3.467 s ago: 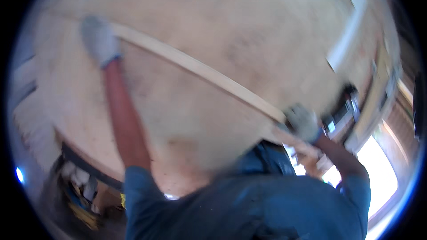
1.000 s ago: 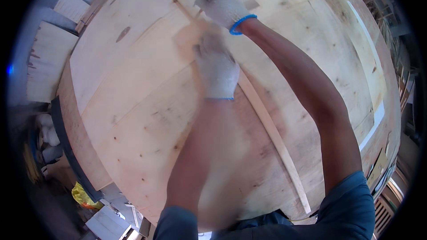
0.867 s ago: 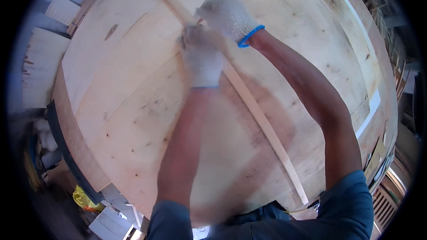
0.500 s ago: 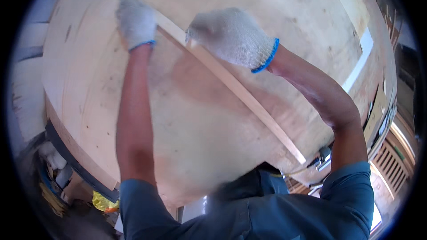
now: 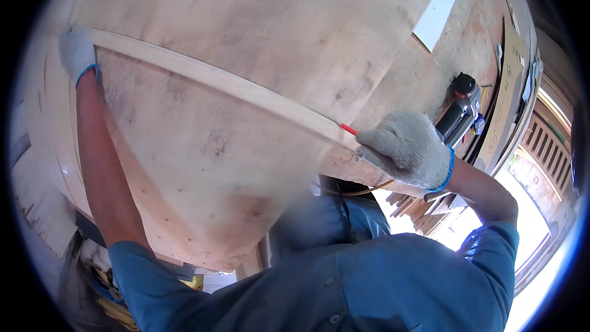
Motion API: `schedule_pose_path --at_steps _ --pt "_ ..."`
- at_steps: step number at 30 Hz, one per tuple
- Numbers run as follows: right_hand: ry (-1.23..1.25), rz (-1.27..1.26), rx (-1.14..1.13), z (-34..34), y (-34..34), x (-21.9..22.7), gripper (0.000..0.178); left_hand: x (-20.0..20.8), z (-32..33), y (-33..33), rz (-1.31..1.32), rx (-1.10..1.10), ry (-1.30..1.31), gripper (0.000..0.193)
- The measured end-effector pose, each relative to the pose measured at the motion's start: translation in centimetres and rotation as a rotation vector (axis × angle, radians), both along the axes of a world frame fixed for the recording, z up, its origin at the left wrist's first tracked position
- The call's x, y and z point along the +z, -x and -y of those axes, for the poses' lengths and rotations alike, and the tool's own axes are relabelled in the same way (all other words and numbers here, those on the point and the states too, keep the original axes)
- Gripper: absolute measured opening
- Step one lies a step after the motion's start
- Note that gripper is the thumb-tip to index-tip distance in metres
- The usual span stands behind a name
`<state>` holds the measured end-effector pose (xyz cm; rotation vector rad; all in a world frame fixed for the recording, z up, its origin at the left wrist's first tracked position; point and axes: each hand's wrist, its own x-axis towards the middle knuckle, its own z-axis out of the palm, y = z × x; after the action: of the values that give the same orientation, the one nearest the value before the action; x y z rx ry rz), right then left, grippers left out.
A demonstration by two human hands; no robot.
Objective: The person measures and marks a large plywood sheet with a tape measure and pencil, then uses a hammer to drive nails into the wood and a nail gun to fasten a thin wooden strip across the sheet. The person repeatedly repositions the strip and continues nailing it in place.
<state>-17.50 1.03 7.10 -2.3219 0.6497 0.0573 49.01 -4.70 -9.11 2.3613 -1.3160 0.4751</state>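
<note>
While the left hand (image 5: 78,53) sits at the left end of a wooden strip (image 5: 215,77), the right hand (image 5: 402,147) grips a red pencil (image 5: 348,129).
Head view: strip lies on plywood (image 5: 289,18), pencil at its edge; left finger closure cannot be told.

Daylight glare lower right, blown white beyond right sleeve (image 5: 496,252). Strip (image 5: 227,79) and board (image 5: 270,24) softly lit; faint shadow beside left forearm (image 5: 106,160). Low centre smeared. Edges bent, rim black, blue-fringed.
</note>
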Motion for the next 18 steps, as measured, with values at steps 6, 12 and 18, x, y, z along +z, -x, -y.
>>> schedule_pose_path --at_steps 6,12,18 --pt "-0.042 -0.182 -0.126 -1.3 4.8 2.7 0.015 -1.5 1.1 -2.4 0.142 -0.019 -0.144 0.039" --pt "-0.626 0.123 -1.194 -3.5 5.1 6.4 0.018 -2.9 -2.4 -6.2 0.261 -0.094 -0.022 0.041" --pt "-0.895 0.479 -1.119 -8.2 6.5 1.7 0.022 4.3 -9.3 6.6 -0.047 0.035 -0.045 0.056"
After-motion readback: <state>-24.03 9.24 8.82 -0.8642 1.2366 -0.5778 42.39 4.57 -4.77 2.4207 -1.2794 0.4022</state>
